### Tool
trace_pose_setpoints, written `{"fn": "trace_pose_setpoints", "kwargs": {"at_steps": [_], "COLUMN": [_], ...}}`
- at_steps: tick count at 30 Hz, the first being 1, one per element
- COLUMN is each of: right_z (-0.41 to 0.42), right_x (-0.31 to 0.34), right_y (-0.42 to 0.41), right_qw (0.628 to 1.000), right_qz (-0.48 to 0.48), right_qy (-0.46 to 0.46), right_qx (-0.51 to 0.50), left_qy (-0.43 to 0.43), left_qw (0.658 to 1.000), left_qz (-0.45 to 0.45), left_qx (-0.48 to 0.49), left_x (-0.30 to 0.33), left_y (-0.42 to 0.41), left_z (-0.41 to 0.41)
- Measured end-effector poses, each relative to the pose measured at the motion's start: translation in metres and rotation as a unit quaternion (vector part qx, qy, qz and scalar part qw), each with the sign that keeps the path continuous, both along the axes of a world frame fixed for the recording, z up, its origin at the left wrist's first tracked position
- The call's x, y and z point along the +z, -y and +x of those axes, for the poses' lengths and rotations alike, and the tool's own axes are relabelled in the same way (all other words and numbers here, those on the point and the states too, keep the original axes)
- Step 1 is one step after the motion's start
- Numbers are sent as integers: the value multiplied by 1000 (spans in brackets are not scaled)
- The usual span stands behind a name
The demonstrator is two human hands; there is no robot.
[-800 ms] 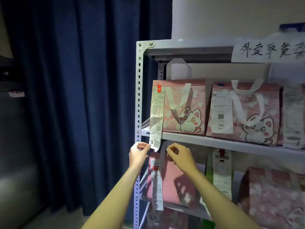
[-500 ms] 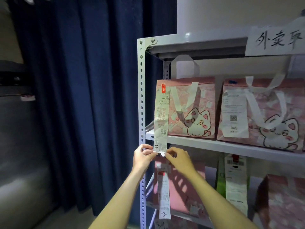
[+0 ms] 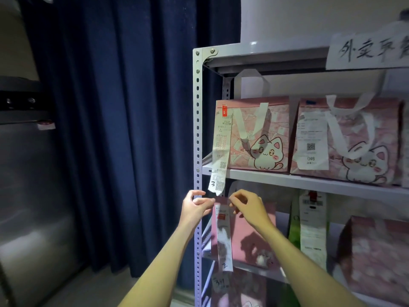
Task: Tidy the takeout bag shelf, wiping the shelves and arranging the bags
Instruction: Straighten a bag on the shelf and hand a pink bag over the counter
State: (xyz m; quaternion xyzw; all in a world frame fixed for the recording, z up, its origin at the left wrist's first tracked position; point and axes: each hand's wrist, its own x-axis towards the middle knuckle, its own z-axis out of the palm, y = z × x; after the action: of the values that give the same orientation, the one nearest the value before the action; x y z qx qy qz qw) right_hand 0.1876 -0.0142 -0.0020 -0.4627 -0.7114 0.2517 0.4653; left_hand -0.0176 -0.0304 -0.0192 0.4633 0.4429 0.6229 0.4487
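Note:
A grey metal shelf rack (image 3: 309,181) holds pink cat-print takeout bags. The upper-left bag (image 3: 265,134) carries a long receipt (image 3: 221,147) marked 3 that hangs past the shelf edge, its bottom end curled and free. Just below that end my left hand (image 3: 194,206) and my right hand (image 3: 246,208) hover with loosely curled fingers that hold nothing. Their fingertips are close to the top of a lower pink bag (image 3: 243,231) and its receipt (image 3: 224,238) marked 2.
A second cat bag (image 3: 345,140) with a slip numbered 046 stands to the right. A green bag (image 3: 295,229) and another pink bag (image 3: 376,251) sit on the lower shelf. A dark blue curtain (image 3: 121,129) hangs at the left, and a handwritten paper sign (image 3: 367,52) is on the top shelf.
Both hands pinched the bottom end of the long receipt half a second ago. They have let it go, and its end now hangs curled just above them.

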Motion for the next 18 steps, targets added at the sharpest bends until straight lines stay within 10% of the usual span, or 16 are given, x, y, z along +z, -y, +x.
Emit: {"fn": "trace_pose_setpoints", "kwargs": {"at_steps": [18], "right_z": [150], "right_x": [42], "right_y": [41], "right_qw": [982], "right_qz": [30], "right_qy": [-78], "right_qx": [-169], "left_qy": [-12], "left_qw": [994], "left_qz": [85], "left_qx": [-69], "left_x": [48], "left_y": [9], "left_z": [155]}}
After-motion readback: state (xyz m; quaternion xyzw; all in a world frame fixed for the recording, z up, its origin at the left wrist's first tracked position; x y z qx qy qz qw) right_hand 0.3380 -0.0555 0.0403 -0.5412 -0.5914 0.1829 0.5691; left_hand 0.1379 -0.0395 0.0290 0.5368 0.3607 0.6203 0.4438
